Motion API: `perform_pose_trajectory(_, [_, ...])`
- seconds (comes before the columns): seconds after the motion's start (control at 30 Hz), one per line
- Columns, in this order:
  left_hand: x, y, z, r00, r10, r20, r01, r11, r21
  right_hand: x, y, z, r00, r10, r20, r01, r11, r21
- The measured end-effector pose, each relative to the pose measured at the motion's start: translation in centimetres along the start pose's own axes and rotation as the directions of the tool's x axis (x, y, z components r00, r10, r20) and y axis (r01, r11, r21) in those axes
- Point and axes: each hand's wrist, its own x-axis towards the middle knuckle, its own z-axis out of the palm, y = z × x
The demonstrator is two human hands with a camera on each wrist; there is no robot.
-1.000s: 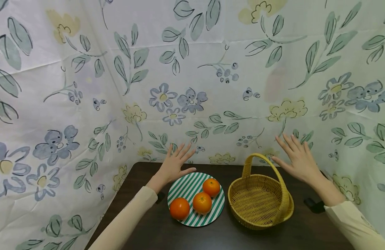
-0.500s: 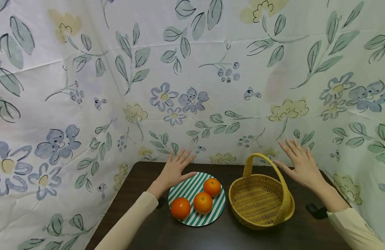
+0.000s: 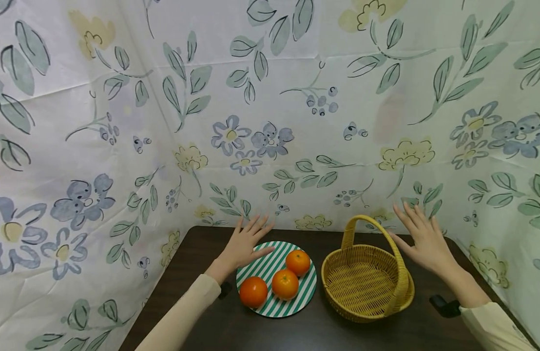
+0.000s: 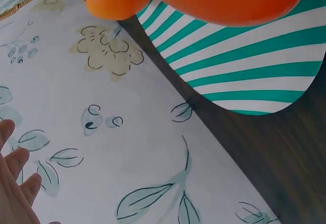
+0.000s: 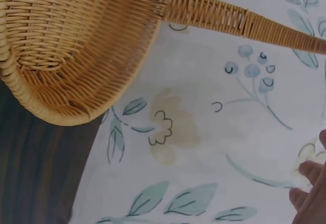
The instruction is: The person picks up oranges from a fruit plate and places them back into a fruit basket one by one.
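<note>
My left hand (image 3: 243, 246) hovers by the far left rim of a round plate (image 3: 302, 301) with green and white stripes, fingers spread and holding nothing. On the plate sit two oranges (image 3: 285, 284), nearly touching, and a smooth, redder round fruit (image 3: 253, 292) at the front left. To the right of the plate stands a yellow wicker basket (image 3: 362, 282) with an arched handle; no object shows inside it. Beyond the basket's right side, my right hand (image 3: 430, 246) is raised with spread fingers, touching nothing. Both wrist views catch only a few fingertips of each hand.
Everything stands on a dark wooden table (image 3: 296, 334). Floral cloth (image 3: 314, 195) hangs close behind the table's back edge and along both sides. Dark devices (image 3: 444, 306) are strapped at both wrists.
Both hands have sunk slightly, and the right one has drifted a little to the right. Plate, fruit and basket stay in place apart from a small shift of the whole view.
</note>
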Motion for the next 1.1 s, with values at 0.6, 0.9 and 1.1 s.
perform_pose_trajectory(0.6, [-1.4,0.2,1.9,1.000,0.003,0.009,-0.003,0.998,-0.064,-2.2,0.5,1.2,0.999,-0.030,0.013,0.031,0.999,-0.012])
perform_pose_trajectory(0.9, [-2.6,0.4,2.5,1.000,-0.014,0.019,0.016,0.993,-0.119,-3.2,0.9,2.0,1.000,-0.014,0.019,0.014,1.000,-0.006])
perform_pose_trajectory(1.1, [-3.3,0.6,3.0,0.999,-0.026,0.043,0.031,0.991,-0.131,-4.0,1.4,2.8,1.000,0.002,0.027,-0.002,1.000,0.001])
